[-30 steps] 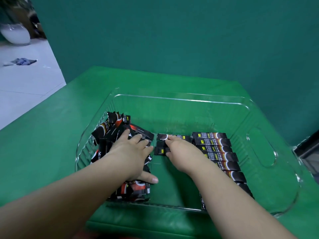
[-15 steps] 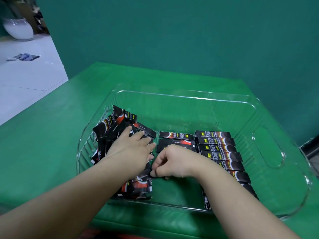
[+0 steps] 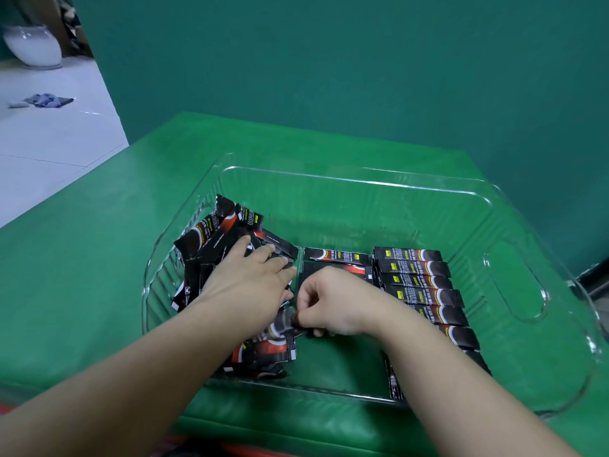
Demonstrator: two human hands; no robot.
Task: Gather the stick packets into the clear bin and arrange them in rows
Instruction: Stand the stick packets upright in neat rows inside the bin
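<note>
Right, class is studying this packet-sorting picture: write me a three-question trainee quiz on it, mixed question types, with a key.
1. True or false: the neat row of black stick packets lies on the right side of the clear plastic bin.
2. Multiple choice: the right hand is
A) flat on the green table
B) pinching a black packet near the bin's middle
C) holding the bin's rim
3. Fill in: the left hand rests with straight fingers on the ____ pile of black packets.

Key: 1 true; 2 B; 3 loose (unsorted).
</note>
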